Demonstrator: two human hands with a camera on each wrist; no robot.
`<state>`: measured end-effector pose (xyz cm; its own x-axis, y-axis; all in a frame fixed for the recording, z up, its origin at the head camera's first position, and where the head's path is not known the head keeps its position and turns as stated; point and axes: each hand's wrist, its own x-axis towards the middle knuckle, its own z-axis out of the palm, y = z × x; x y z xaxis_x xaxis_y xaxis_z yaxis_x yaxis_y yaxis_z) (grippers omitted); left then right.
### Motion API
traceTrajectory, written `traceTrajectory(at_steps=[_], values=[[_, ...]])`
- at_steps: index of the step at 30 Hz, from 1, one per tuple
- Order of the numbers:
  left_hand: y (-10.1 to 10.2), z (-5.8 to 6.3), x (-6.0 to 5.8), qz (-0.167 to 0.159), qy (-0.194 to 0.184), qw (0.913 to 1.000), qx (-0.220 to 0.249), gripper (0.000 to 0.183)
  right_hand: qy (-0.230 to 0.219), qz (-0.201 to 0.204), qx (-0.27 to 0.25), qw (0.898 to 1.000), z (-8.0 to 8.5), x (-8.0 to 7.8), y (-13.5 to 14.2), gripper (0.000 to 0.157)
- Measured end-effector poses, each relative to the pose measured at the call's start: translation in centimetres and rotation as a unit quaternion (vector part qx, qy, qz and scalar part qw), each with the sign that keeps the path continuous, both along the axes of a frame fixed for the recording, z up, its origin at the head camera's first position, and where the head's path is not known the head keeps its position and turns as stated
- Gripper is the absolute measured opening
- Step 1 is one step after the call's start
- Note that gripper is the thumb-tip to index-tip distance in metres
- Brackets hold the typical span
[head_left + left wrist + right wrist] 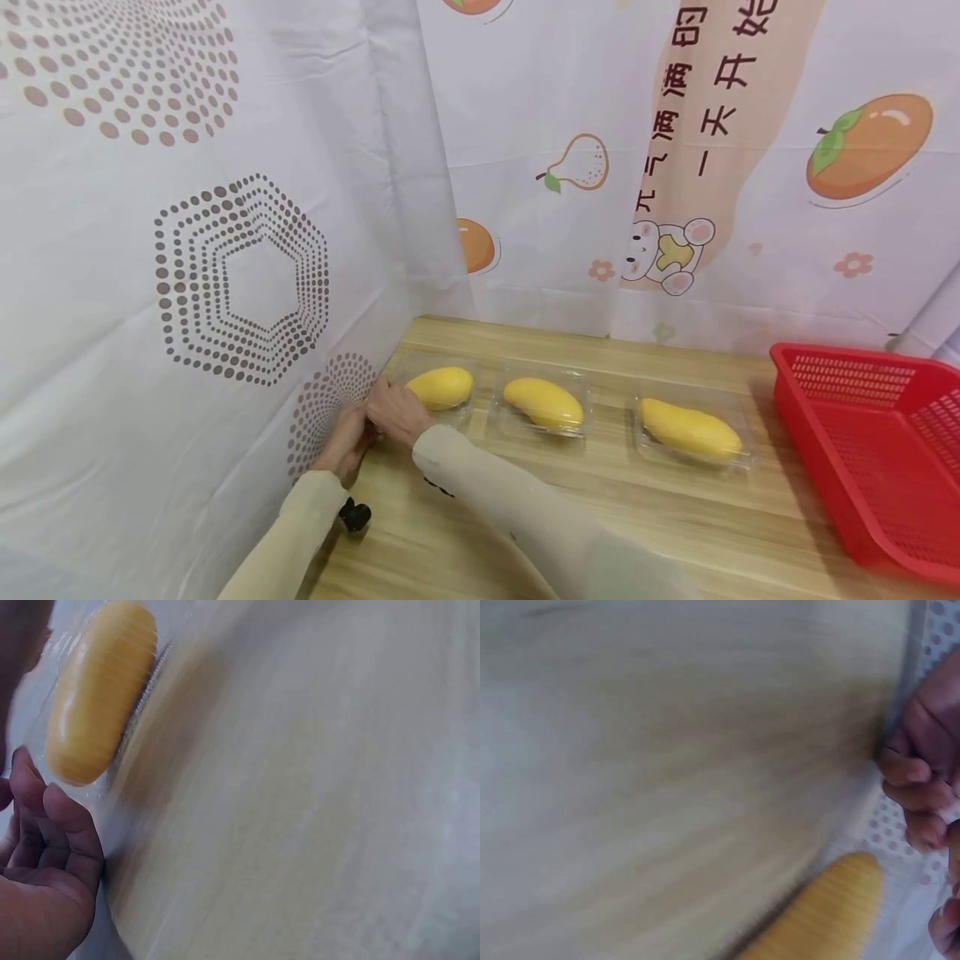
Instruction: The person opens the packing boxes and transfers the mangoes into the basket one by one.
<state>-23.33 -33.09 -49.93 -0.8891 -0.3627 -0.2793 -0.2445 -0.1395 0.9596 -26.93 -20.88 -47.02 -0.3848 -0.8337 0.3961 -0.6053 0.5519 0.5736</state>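
Note:
Both hands come together at the left end of the table, beside the leftmost yellow mango, which lies in a clear plastic box. My left hand is low against the curtain; its fingers are curled in the left wrist view. My right hand reaches across from the right, bent down over the left fingertips and the box's near left side. I cannot tell what the fingertips hold, as the hands cover it. Two more mangoes, one in the middle and one to the right, sit in clear boxes along the row.
A red plastic basket stands at the right end of the wooden table. A white patterned curtain hangs close along the left side, and a printed cloth hangs behind the boxes.

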Motion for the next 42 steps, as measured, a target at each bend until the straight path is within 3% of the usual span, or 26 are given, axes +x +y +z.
traceTrajectory(at_steps=[4,8,16,24,35,42], values=[[0.2,0.0,-0.1,-0.002,0.016,0.9998,0.006,0.027,-0.011,-0.001,-0.040,0.999,1.1,-0.2,0.0,0.016],[0.2,-0.2,0.0,-0.009,0.024,0.9997,-0.006,0.031,-0.040,0.003,-0.041,0.998,1.6,-0.1,0.0,0.022],[0.3,-1.0,-0.1,-0.035,0.036,0.9980,-0.038,0.030,-0.043,-0.024,-0.045,0.998,0.9,-0.1,0.8,0.019],[-0.1,-0.9,-0.2,-0.044,0.032,0.9932,-0.103,0.032,-0.028,-0.012,-0.048,0.998,0.3,0.0,2.1,0.019],[-0.6,-0.9,-0.2,-0.080,0.032,0.9940,-0.068,0.028,-0.051,-0.009,-0.010,0.999,0.2,0.2,5.1,0.018],[-0.8,-0.7,-0.3,-0.091,0.023,0.9922,-0.083,0.031,-0.070,-0.015,-0.003,0.997,0.5,0.2,6.8,0.016]])
